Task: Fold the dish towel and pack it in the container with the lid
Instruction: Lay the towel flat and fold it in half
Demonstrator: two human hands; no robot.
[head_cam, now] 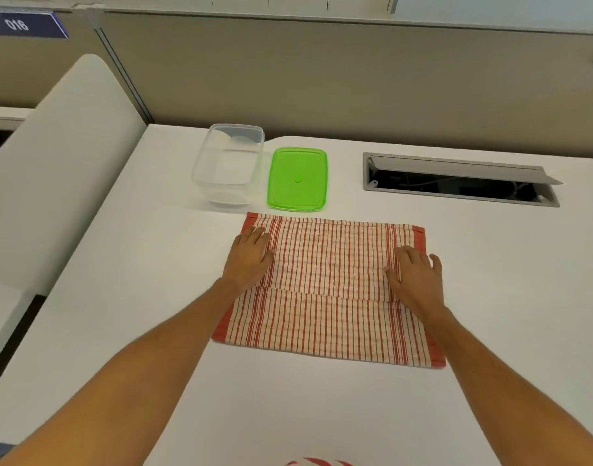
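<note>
A blue sign (22, 25) at the upper left is blurred, its number hard to read. The contents of the open cable tray (456, 183) stay indistinct in shadow. A red-striped item (318, 462) is cut off at the bottom edge.

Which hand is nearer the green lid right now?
Left. The left hand lies flat on the dish towel just below the green lid; the right hand lies farther right.

Red-and-white striped dish towel (328, 290) is laid flat, folded over once. Behind it, the clear container (228, 163) is stood open, with the green lid (297, 179) laid flat just beside.
</note>
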